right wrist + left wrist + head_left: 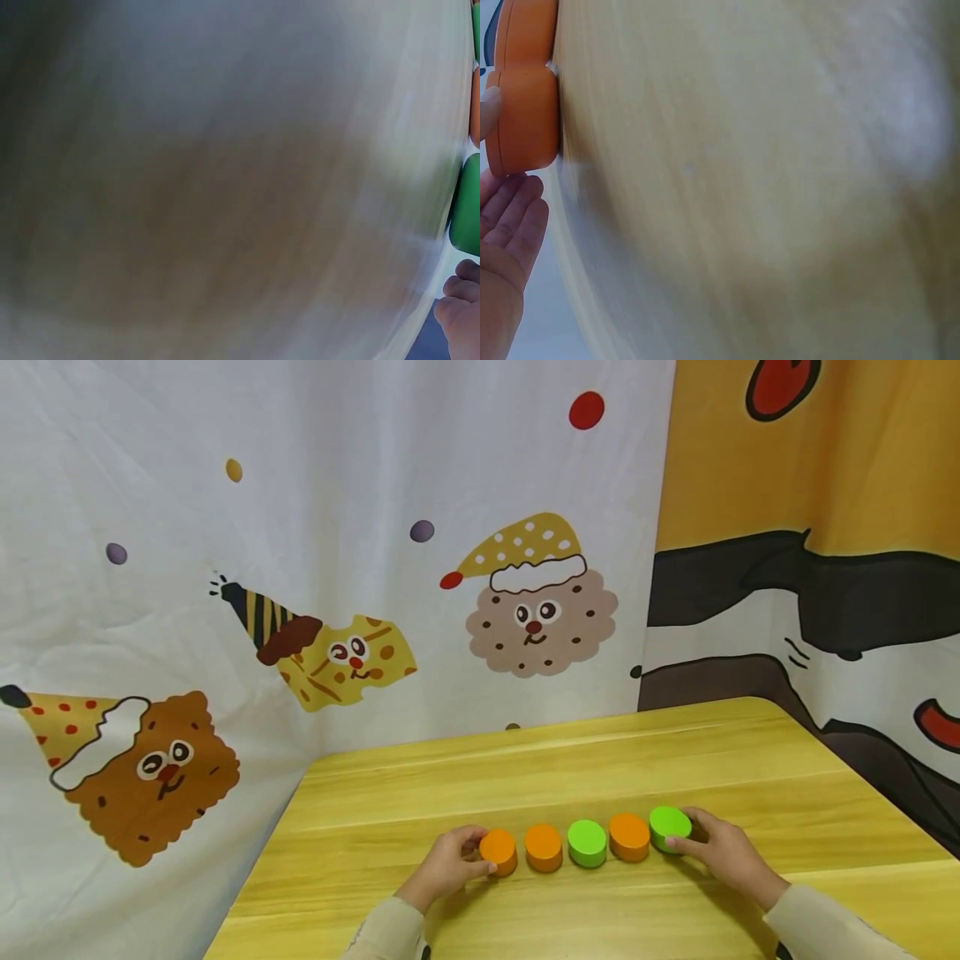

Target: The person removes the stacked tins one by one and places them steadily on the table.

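Several short round blocks stand in a slightly curved row on the wooden table (480,793). From the left come an orange block (498,853), a second orange block (543,848), a green block (587,843), a third orange block (629,837) and a green end block (669,827). My left hand (452,862) holds the leftmost orange block, thumb at its near side and fingers round its far left side. In the left wrist view, the thumb lies on that orange block (526,124). At the other end, my right hand (726,853) grips the green end block between thumb and fingers.
Behind the table hangs a white curtain (360,460) printed with cartoon biscuits and cheese in party hats. An orange, black and white cloth (750,485) hangs at the right. The table's rounded far corner (761,703) lies close to it.
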A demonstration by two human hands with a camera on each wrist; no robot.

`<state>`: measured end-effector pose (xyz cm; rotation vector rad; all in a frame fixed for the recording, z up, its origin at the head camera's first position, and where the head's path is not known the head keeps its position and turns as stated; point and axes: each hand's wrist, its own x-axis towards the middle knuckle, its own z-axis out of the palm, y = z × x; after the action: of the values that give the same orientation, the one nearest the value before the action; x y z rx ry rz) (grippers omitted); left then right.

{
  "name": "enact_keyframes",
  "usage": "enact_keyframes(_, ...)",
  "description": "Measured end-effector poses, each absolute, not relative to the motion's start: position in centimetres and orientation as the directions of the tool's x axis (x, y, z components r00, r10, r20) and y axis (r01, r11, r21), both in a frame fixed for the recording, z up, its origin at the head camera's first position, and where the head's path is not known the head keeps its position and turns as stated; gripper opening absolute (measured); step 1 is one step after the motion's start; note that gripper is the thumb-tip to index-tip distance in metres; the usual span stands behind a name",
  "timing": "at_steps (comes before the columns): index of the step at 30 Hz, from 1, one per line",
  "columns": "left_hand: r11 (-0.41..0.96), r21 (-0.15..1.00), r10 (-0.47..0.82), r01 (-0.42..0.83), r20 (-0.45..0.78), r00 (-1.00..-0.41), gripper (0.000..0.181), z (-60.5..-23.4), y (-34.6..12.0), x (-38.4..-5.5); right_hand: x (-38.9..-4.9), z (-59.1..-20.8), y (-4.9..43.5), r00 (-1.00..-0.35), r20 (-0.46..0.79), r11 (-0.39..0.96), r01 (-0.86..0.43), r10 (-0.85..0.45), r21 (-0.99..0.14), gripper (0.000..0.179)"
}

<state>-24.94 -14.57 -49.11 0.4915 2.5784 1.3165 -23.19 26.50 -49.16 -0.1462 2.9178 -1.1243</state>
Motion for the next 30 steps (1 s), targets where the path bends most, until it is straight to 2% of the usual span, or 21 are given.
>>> enact_keyframes(10, 0.547, 0.818, 0.372, 0.179, -0.046, -0.927, 0.051, -49.01, -14.56, -24.89, -23.10, -49.38, 26.40, -0.995, 0.015, 0.737, -0.080, -0.094, -0.671, 0.070)
enact_keyframes(30, 0.536, 0.816, 0.389, 0.216, -0.011, -0.921, 0.048, -49.12, -14.48, -25.09, -23.23, -49.11, 26.38, -0.995, 0.001, 0.730, -0.072, -0.097, -0.679, 0.072)
